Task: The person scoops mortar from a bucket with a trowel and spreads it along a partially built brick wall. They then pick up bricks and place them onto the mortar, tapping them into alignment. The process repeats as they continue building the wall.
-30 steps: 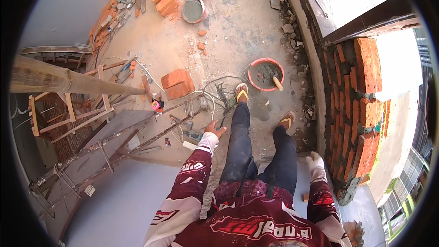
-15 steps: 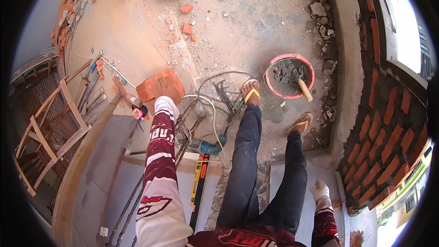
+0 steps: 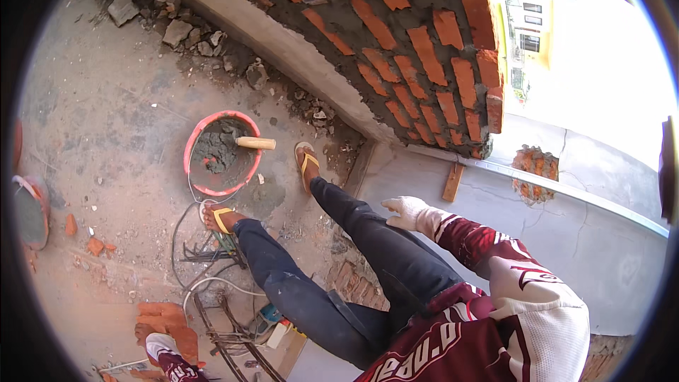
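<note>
My left hand [image 3: 145, 330], with a white cuff at its wrist, is at the lower left against reddish-orange bricks [image 3: 170, 315]. Its fingers are too dark and small to tell whether they grip a brick. My right hand [image 3: 406, 212], in a pale glove, hovers over my right thigh, fingers apart and holding nothing. Beyond my feet stands an orange-rimmed bucket [image 3: 189, 163] of grey mortar [image 3: 223, 152]. A trowel's wooden handle [image 3: 256, 143] juts over its right rim; the blade is hidden.
Steel rods [image 3: 230, 346], a hose [image 3: 212, 281] and a blue power tool [image 3: 269, 315] lie left of my legs. Rubble [image 3: 180, 32] lines the wall base. A part-laid brick wall [image 3: 424, 56] rises at upper right; another mortar bucket [image 3: 41, 205] stands far left.
The view has swung right, moving the bucket left and bringing the brick wall to the upper middle. My left hand remains by the bricks; my right hand now shows beside my thigh.
</note>
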Available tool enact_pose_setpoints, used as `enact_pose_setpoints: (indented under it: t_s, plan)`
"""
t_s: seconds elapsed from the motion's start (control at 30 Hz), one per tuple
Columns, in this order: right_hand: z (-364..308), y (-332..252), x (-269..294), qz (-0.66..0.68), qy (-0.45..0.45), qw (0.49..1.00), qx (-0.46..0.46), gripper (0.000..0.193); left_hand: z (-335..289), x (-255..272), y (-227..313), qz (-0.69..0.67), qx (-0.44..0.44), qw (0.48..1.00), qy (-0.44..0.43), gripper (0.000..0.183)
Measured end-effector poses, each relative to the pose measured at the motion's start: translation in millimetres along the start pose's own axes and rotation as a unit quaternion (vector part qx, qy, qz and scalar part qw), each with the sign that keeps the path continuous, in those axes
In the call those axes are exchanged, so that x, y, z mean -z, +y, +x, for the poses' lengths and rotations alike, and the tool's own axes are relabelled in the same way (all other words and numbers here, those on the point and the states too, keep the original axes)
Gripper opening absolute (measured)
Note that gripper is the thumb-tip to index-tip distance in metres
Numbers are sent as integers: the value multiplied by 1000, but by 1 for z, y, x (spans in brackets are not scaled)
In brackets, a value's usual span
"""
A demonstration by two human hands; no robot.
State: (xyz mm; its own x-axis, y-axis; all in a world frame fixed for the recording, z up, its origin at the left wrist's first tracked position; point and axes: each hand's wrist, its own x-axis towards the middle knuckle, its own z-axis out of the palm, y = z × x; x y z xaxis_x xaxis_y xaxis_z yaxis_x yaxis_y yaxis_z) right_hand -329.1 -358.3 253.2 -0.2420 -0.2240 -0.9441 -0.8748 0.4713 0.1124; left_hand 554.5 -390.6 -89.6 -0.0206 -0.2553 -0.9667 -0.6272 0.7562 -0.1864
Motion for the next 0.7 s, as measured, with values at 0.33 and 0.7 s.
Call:
enact_pose_setpoints:
  t_s: [0.33,0.7]
  plan:
    - [-21,7,-20,96,59,993,30,61,-90,97,-18,-224,391,848,280,77]
    - [-14,-71,-8,430,-46,872,231,78,-281,426,150,-473,189,668,543,119]
